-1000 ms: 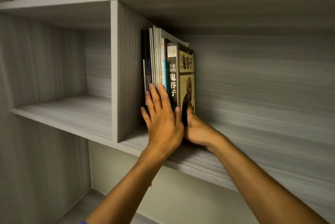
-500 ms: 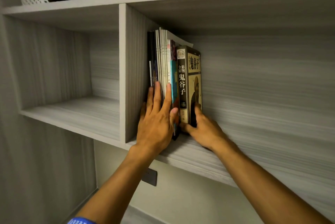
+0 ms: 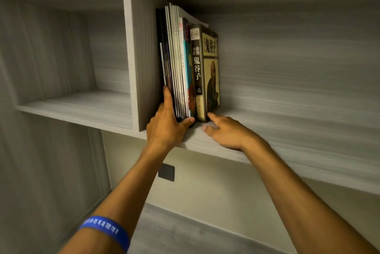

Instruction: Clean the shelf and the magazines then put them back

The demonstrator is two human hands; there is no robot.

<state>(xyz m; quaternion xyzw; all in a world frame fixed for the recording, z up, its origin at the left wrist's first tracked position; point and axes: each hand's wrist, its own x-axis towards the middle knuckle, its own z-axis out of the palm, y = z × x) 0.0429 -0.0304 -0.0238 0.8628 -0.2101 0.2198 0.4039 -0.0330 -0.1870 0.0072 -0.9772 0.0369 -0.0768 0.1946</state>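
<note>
A stack of thin magazines [image 3: 176, 58] stands upright against the vertical divider [image 3: 141, 58] of the grey wooden shelf [image 3: 287, 130]. A thick dark book [image 3: 198, 64] with a yellow cover stands to their right, touching them. My left hand [image 3: 166, 128] grips the lower end of the magazines, fingers slipped between them and the divider and thumb across their front bottom edge. My right hand [image 3: 228, 132] lies on the shelf board with loose fingers, its index fingertip touching the book's bottom corner.
The left compartment [image 3: 82, 103] holds nothing visible. The shelf board runs far to the right of the book. A dark wall plate [image 3: 166, 172] sits on the wall under the shelf. A blue wristband [image 3: 107, 231] is on my left forearm.
My left hand went from lying flat on the spines to wrapping round the magazines' lower end. My right hand slid down off the book's cover onto the board. The view tilted down.
</note>
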